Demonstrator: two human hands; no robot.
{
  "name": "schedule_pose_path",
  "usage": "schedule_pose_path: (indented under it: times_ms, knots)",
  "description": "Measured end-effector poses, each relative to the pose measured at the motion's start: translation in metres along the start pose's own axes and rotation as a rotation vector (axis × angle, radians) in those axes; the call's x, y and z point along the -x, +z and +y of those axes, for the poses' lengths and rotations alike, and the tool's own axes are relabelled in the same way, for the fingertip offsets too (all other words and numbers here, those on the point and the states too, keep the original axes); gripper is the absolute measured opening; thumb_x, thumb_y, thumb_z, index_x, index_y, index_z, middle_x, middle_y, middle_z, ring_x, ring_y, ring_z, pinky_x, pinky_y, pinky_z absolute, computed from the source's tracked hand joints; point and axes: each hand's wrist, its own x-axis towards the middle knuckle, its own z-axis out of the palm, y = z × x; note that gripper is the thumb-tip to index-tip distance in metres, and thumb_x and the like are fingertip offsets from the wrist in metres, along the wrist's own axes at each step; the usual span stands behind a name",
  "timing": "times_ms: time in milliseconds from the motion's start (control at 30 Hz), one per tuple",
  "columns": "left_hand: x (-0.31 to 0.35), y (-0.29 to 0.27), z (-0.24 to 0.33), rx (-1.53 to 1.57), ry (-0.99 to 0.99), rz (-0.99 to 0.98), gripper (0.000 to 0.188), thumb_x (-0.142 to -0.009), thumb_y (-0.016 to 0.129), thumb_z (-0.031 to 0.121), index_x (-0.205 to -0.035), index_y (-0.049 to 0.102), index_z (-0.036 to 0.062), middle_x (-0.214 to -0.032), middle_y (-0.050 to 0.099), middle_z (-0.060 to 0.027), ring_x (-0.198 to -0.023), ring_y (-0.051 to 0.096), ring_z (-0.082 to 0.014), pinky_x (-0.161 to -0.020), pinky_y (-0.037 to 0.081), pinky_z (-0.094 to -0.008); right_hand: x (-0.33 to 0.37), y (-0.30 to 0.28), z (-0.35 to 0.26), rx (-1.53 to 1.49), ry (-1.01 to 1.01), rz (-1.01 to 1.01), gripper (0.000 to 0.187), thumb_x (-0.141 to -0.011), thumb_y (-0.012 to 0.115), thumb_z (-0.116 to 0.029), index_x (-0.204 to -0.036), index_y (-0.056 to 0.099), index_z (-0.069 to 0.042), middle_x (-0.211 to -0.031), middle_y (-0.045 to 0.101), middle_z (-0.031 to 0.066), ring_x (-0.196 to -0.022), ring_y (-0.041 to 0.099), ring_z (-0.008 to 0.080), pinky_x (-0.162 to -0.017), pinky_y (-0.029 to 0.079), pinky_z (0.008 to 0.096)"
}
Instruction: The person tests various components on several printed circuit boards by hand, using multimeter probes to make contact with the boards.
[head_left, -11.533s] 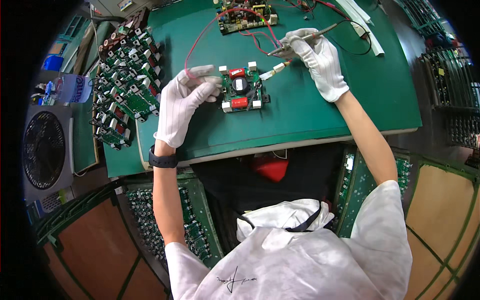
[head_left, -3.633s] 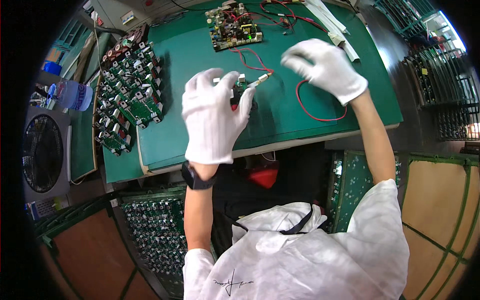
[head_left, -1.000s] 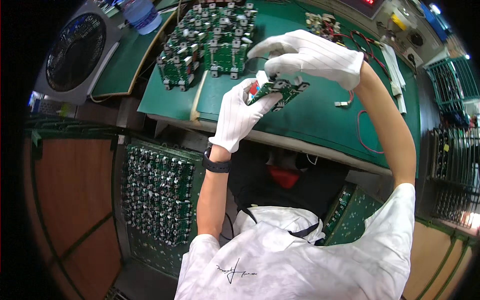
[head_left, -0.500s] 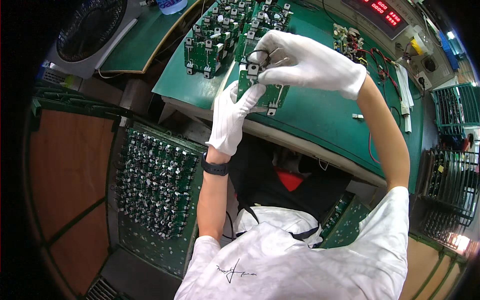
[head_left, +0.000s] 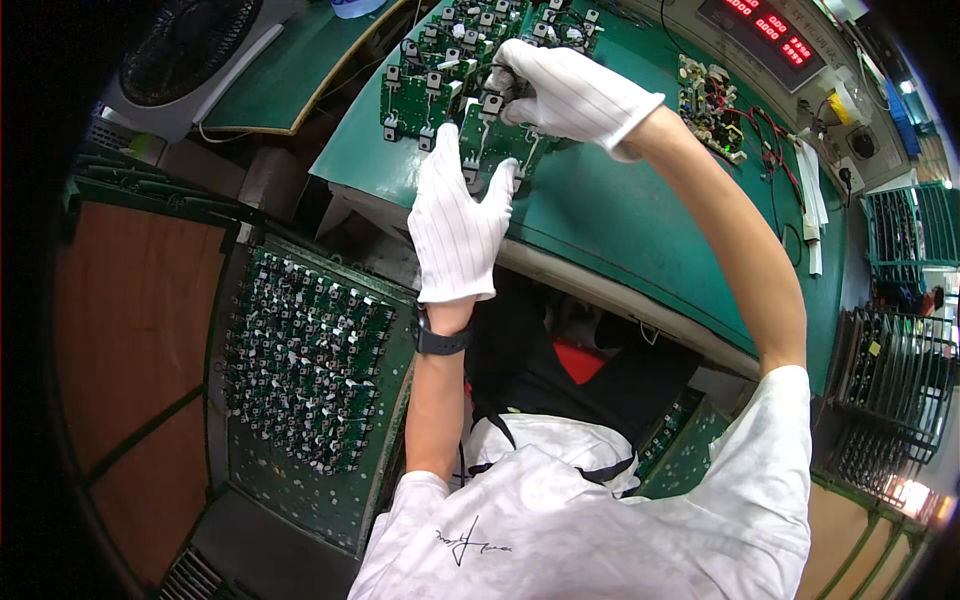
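Observation:
A green circuit board [head_left: 495,150] with metal-tabbed black components stands near the front of the green worktable [head_left: 620,220], beside other boards. My right hand [head_left: 580,95], in a white striped glove, bends over its upper part from the right. Thumb and fingers there close on the board's top; the fingertips partly hide what they pinch. At the board's near edge is my left hand [head_left: 455,235], gloved alike, thumb and forefinger spread apart. Its fingertips are close to the board, perhaps touching. Similar upright boards [head_left: 420,105] cluster just left of it and behind.
Many boards fill a green tray [head_left: 310,360] at lower left. To the right on the table lie another populated board [head_left: 710,105], red and black leads [head_left: 770,150] and white strips [head_left: 810,190]. A red-digit meter [head_left: 765,30] stands behind. A fan [head_left: 185,50] is at far left.
The board has moved away from me and slightly left, down beside the other boards. My right hand has moved left with it. My left hand has loosened its grip and spread its fingers.

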Motion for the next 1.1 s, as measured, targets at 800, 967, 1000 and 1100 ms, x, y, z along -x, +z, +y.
schedule_pose_path:
  times_ms: [800, 967, 1000, 1100]
  knots:
    - [0.0, 0.047, 0.01, -0.246, 0.179, 0.211, 0.077, -0.075, 0.088, 0.043, -0.14, 0.059, 0.0138, -0.127, 0.063, -0.016, -0.112, 0.061, -0.0363, -0.096, 0.049, -0.0492, -0.009, -0.007, 0.01, 0.302, 0.092, -0.077, 0.031, -0.087, 0.076, -0.023, -0.106, 0.06, -0.005, -0.092, 0.071, 0.0204, -0.09, 0.07, 0.0419, -0.078, 0.056, 0.0489]
    - [0.0, 0.053, 0.008, -0.245, 0.187, 0.252, 0.081, -0.073, 0.088, 0.044, -0.142, 0.058, 0.0128, -0.127, 0.06, -0.0171, -0.111, 0.059, -0.0359, -0.096, 0.046, -0.0494, -0.007, -0.018, -0.005, 0.256, 0.159, -0.047, 0.029, -0.09, 0.075, -0.031, -0.105, 0.068, -0.007, -0.094, 0.073, 0.02, -0.09, 0.071, 0.0402, -0.08, 0.057, 0.0469]
    - [0.001, 0.054, 0.008, -0.24, 0.183, 0.261, 0.08, -0.073, 0.088, 0.044, -0.141, 0.058, 0.013, -0.127, 0.06, -0.0168, -0.111, 0.059, -0.0356, -0.096, 0.046, -0.049, -0.007, -0.023, -0.009, 0.258, 0.161, -0.045, 0.029, -0.09, 0.075, -0.031, -0.105, 0.068, -0.007, -0.094, 0.073, 0.02, -0.09, 0.071, 0.0402, -0.08, 0.057, 0.0469]
    - [0.002, 0.055, 0.008, -0.264, 0.189, 0.271, 0.08, -0.074, 0.087, 0.044, -0.141, 0.058, 0.013, -0.128, 0.06, -0.0161, -0.111, 0.059, -0.0353, -0.096, 0.046, -0.0491, -0.002, -0.045, -0.02, 0.241, 0.171, 0.084, 0.033, -0.097, 0.07, -0.033, -0.11, 0.07, -0.003, -0.095, 0.075, 0.0184, -0.087, 0.073, 0.0337, -0.077, 0.058, 0.0424]
